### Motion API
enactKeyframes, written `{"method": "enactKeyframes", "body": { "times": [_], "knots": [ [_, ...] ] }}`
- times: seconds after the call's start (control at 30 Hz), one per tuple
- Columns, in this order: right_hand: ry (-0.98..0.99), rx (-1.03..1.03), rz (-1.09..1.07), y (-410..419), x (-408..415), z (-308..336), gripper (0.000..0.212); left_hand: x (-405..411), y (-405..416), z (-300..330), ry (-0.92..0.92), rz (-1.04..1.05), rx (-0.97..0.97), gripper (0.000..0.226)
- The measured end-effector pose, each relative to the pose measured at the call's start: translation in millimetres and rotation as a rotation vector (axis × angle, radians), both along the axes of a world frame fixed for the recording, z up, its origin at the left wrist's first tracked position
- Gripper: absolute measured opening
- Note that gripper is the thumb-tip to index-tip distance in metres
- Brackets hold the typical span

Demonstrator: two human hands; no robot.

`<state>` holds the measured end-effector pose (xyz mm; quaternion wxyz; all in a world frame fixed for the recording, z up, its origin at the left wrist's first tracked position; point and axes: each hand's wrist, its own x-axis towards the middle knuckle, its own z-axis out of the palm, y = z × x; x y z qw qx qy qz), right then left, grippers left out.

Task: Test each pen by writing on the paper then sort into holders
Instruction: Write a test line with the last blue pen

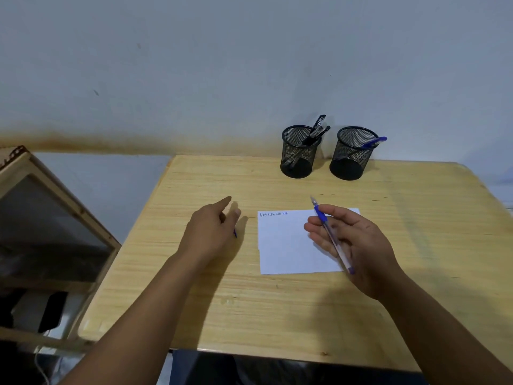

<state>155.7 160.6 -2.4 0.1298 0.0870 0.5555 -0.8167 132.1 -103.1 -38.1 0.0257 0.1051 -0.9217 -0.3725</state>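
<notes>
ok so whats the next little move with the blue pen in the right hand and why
Probably lower the tip to the paper and scribble. The right hand holds the blue pen uncapped above the sheet, tip pointing away, and blank space lies below the top-left test marks. After that it could go in a mesh holder.

We see a blue pen (330,234) uncapped across our right hand (352,240), over the white paper (288,245); two mesh holders (298,154) stand beyond.
</notes>
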Motion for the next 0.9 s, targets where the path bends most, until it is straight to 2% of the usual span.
{"method": "enactKeyframes", "body": {
  "times": [0.1,0.2,0.37,0.47,0.53,0.67,0.8,0.9],
  "knots": [
    [0.048,-0.067,0.027,4.6,1.7,-8.8,0.044,15.8,10.2,-1.0,0.200,-0.055,-0.149,0.048],
    [0.094,0.001,-0.012,3.5,-0.5,-13.4,0.039,34.7,30.1,-6.9,0.291,-0.208,-0.266,0.052],
    [0.139,0.137,-0.135,-5.8,-4.7,-17.6,0.023,39.4,43.6,-21.0,0.156,-0.274,-0.469,0.074],
    [0.184,0.250,-0.165,-8.9,-8.4,-24.7,0.017,39.8,44.7,-24.7,0.116,-0.281,-0.545,0.075],
    [0.222,0.363,-0.203,-11.3,-12.2,-27.6,0.018,40.7,45.1,-24.6,0.109,-0.290,-0.562,0.074],
    [0.254,0.407,-0.260,-16.2,-21.6,-30.3,0.013,41.3,46.2,-24.2,0.097,-0.294,-0.580,0.073],
    [0.336,0.602,-0.253,-23.0,-35.2,-37.1,0.012,39.2,45.8,-23.2,0.069,-0.305,-0.591,0.074],
    [0.371,0.641,-0.226,-27.4,-44.8,-39.9,0.012,38.3,46.0,-22.7,0.054,-0.316,-0.589,0.075]
  ]
}}
